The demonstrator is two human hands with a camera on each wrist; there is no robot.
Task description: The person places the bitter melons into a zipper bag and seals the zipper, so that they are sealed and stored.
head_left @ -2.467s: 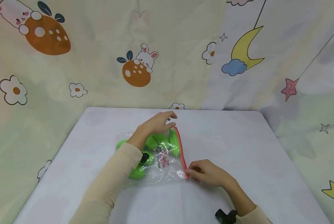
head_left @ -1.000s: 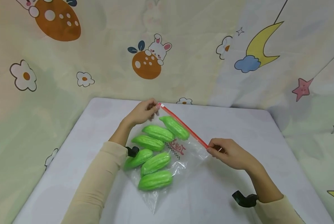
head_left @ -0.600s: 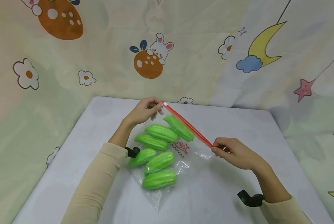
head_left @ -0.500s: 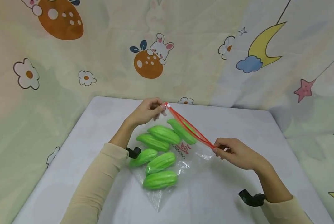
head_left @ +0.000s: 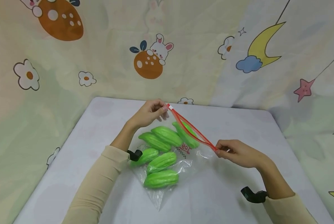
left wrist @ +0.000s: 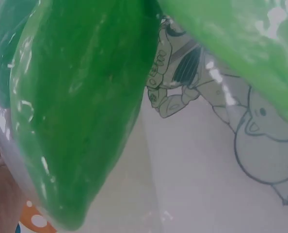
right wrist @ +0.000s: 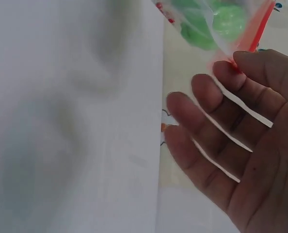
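A clear zip bag [head_left: 190, 169] hangs between both hands over the table, holding several green, ridged, oblong fruits [head_left: 161, 179]. Its red zip strips [head_left: 193, 127] bow apart in the middle, leaving a narrow gap. My left hand [head_left: 150, 113] pinches the far corner, beside a small white slider [head_left: 170, 107]. The near corner is pinched between thumb and index finger of my right hand [head_left: 241, 154]; in the right wrist view that hand's other fingers [right wrist: 185, 109] are spread loosely. Close-up green fruit [left wrist: 81, 107] behind clear plastic fills much of the left wrist view.
A white-covered table [head_left: 217, 199] lies below the bag. Behind it hangs a printed cloth backdrop [head_left: 105, 40] with bunnies, flowers, a moon and stars. Black wrist mounts [head_left: 254, 195] sit at both sleeves.
From lying flatter on the table, the bag has been raised by both hands and tilted. Its red strips, together one second ago, have parted. The left hand has shifted slightly right.
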